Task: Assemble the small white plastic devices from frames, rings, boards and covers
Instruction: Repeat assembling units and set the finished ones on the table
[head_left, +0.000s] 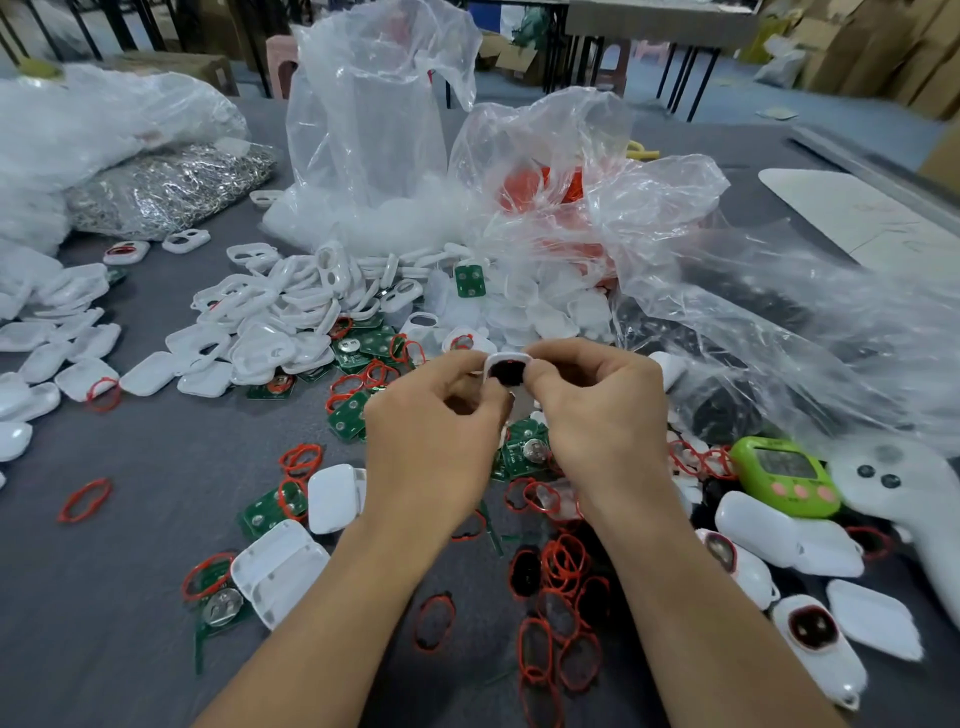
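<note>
Both hands meet above the table's middle, pinching one small white frame (508, 368) with a dark inner opening and a thin red edge. My left hand (431, 431) grips its left side and my right hand (597, 415) its right side. A heap of empty white frames (270, 312) lies behind to the left. Green boards (524, 447) sit under my hands and to the left. Loose red rings (563, 564) are scattered at front. White covers (278, 569) lie at front left. Frames fitted with dark pads (815, 631) rest at lower right.
Crumpled clear plastic bags (649, 218) stand behind the heaps, one holding red parts. A bag of metal clips (166, 189) lies at back left. A green timer (787, 475) and a white controller (904, 499) sit at right on the grey table (130, 597).
</note>
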